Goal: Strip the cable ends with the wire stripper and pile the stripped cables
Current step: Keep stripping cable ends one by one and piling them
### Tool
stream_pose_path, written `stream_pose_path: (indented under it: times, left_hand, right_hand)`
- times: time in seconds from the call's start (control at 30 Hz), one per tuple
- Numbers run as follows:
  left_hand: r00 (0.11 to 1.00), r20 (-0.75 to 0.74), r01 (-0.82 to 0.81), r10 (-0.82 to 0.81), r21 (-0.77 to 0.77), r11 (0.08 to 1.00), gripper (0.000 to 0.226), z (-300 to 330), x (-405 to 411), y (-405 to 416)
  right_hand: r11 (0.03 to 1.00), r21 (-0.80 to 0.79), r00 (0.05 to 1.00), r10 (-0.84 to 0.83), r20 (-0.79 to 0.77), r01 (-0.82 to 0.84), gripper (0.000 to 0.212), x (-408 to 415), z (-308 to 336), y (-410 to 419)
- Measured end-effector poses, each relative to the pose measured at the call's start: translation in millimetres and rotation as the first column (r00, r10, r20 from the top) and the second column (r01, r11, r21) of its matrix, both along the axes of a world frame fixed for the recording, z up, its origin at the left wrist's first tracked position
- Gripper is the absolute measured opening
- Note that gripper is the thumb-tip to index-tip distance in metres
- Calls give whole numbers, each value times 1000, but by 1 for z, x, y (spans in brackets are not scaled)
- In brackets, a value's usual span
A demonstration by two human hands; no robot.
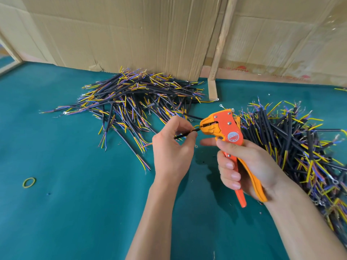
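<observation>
My right hand [246,166] grips the handles of an orange and yellow wire stripper [225,132], its jaws pointing left. My left hand [172,145] pinches a short black cable [183,135] and holds its end in the stripper's jaws. A yellow core curls up at the jaw mouth. One pile of black cables with yellow, blue and brown cores [135,102] lies on the green table at the back centre. A second, denser pile [300,147] lies to the right, behind my right hand.
The table is covered in green felt [75,203]. A yellow rubber band [29,182] lies at the left. Cardboard sheets [131,34] and a wooden post [219,44] stand along the back edge. Small insulation scraps dot the cloth near my hands.
</observation>
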State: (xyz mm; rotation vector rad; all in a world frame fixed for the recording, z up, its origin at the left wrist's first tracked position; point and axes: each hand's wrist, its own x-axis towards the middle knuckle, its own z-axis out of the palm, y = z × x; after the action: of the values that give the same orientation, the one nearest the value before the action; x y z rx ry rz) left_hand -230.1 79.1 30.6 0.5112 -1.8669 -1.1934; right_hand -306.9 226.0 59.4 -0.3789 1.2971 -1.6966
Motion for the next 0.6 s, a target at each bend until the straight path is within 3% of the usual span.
stream_pose_path:
  times: [0.2,0.33,0.6]
  left_hand:
    - [998,23,56,-56,-15,998,26,1,1,3]
    - [997,4,83,-83,-31,996,8,1,0,4]
    - [986,104,127,-127,9,992,11,-5,-1,1]
  right_hand:
    - [1000,26,1000,-10,-21,11,41,2,-1,-2]
    - [999,35,999,-11,-38,13,43,3,-1,-4]
    - [998,58,997,9,-76,-4,15,6,0,-7]
